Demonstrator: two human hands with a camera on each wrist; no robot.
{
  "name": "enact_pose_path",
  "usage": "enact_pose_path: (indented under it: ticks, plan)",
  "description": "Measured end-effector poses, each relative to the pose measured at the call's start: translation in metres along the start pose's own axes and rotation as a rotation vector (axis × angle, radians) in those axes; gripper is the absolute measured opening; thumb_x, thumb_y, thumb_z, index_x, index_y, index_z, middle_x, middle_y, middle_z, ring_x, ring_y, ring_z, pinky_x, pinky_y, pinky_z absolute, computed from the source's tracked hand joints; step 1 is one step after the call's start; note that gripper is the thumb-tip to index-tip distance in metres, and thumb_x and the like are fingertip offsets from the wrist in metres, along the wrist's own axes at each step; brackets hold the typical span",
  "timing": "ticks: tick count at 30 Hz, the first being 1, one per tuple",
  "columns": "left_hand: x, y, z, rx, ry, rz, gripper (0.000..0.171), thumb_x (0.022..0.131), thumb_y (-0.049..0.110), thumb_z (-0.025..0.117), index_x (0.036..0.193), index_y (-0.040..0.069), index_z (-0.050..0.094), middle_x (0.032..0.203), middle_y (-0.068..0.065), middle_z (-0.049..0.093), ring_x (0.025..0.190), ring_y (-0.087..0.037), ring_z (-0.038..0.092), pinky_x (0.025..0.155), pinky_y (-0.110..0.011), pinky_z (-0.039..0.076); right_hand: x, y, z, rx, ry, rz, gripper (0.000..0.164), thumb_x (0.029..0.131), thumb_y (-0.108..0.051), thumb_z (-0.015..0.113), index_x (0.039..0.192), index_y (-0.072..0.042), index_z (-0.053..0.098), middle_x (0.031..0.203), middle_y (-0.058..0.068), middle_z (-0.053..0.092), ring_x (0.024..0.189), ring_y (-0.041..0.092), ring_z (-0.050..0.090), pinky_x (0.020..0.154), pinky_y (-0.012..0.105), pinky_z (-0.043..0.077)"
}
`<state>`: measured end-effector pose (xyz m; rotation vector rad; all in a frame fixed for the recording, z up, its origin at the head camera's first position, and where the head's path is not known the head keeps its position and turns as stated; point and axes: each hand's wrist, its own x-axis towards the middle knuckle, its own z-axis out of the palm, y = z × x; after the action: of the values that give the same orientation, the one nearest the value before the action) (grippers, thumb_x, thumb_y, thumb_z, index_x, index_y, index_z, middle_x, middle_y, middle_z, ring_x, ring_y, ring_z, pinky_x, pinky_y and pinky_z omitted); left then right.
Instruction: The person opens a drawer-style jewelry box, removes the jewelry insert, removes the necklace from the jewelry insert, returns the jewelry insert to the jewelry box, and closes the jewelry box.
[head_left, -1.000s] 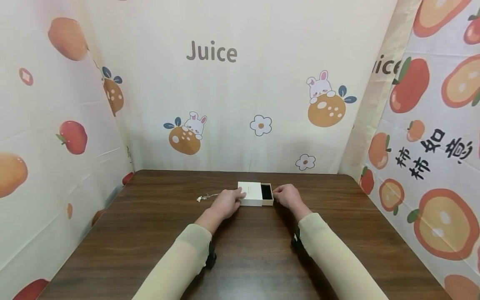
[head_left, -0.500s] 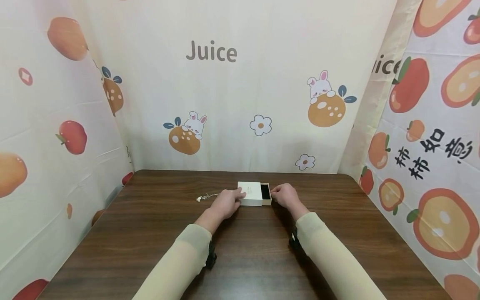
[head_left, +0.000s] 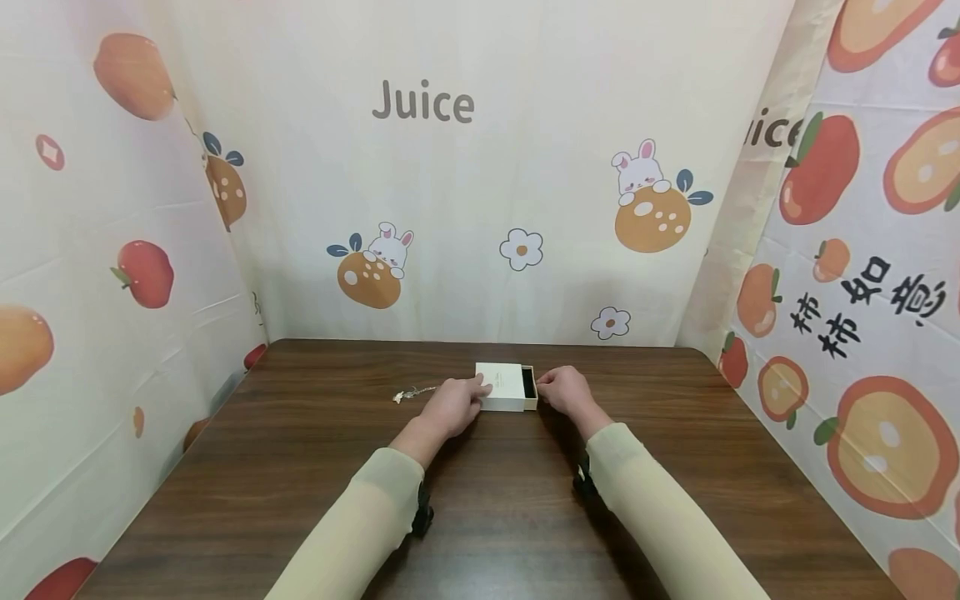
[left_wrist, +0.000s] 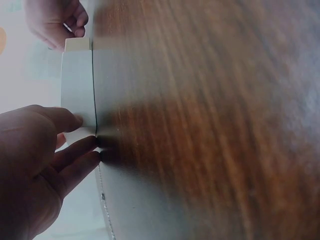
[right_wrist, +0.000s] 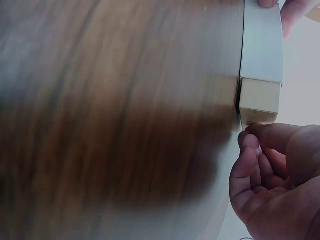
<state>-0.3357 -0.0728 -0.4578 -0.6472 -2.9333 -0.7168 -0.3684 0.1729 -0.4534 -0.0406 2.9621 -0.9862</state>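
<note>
A white jewelry box (head_left: 500, 383) lies flat near the far side of the table, its inner drawer (head_left: 529, 385) sticking out a little on the right and showing a black inside. My left hand (head_left: 452, 406) grips the outer sleeve at its left end, thumb on top. At the drawer's outer end is my right hand (head_left: 567, 390), fingers curled. In the right wrist view its thumb and forefinger tips meet against the drawer's end; what sits between them is hidden. Left of the box lies a thin silvery chain (head_left: 414, 392) with a small pendant, also visible in the left wrist view.
The dark wood table (head_left: 495, 517) has its far edge just behind the box. A fruit-print curtain (head_left: 450, 183) hangs behind it, with printed cloth along both sides. A black wrist strap (head_left: 422, 510) shows under the left sleeve.
My right hand has moved left, and the drawer has slid farther into the sleeve, so less black shows. The left hand, the sleeve and the chain have stayed in place.
</note>
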Motion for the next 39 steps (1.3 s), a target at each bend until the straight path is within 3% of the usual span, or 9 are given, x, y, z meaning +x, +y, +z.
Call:
enact_pose_path:
  ticks: [35,39]
  plan:
    - [0.001,0.001,0.002,0.04,0.025,0.01,0.042,0.107,0.005,0.066,0.148,0.015,0.07,0.162,-0.016,0.058,0.146,-0.033,0.062,0.115,-0.045,0.057,0.005,-0.018,0.012,-0.037,-0.029,-0.017,0.02,0.104,-0.011,0.068,0.108,-0.002,0.085,0.082,0.005,0.078,0.075,0.017,0.067,0.068,0.028,0.053]
    - [0.001,0.003,0.0,0.022,-0.01,-0.011,0.044,0.108,0.006,0.066,0.151,0.013,0.068,0.165,-0.016,0.055,0.149,-0.033,0.059,0.117,-0.046,0.055,0.004,-0.018,0.012,-0.047,-0.027,-0.032,0.021,0.105,-0.012,0.068,0.109,-0.002,0.085,0.083,0.005,0.079,0.076,0.017,0.068,0.07,0.029,0.055]
